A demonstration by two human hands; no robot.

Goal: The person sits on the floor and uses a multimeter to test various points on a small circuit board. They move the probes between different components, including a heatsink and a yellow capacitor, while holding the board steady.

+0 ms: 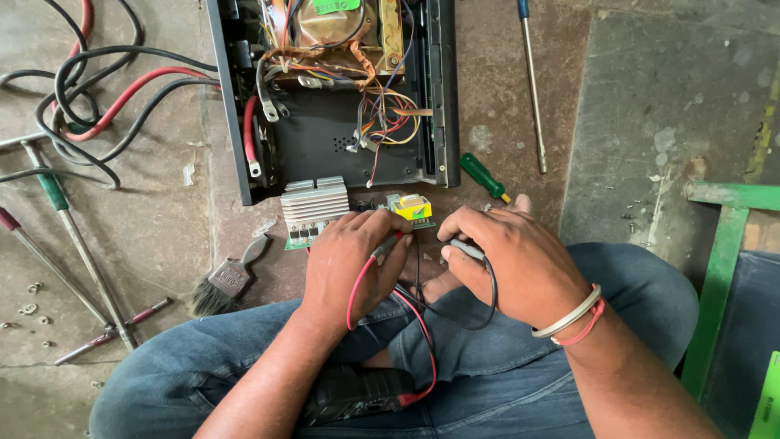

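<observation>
A: Head view, centre of the frame: the left hand [351, 262] pinches a red probe [385, 246], its red lead [357, 286] curving down over the wrist.

B: And the right hand [510, 262]?

A: Curled around a black probe [468, 249], with a black lead [481, 313] looping below it. Both tips point at the board [357, 218] just above the fingers.

B: What is the board like?

A: Green and flat, lying on the floor [650, 106] below the open case. It carries a ribbed grey heatsink [314, 205] and a small yellow block [411, 208].

B: Where do the leads end?

A: At a dark meter [357, 394] resting in the denim lap, bottom centre.

B: And around it?

A: A black metal case [333, 89] sits at top centre, full of thin coloured wires and a copper-wound transformer. Thick red and black cables [106, 97] coil in the upper left. A bristly brush [223, 284] lies at the left, a green-handled screwdriver [484, 176] right of the case. The floor is rough, stained concrete.
</observation>
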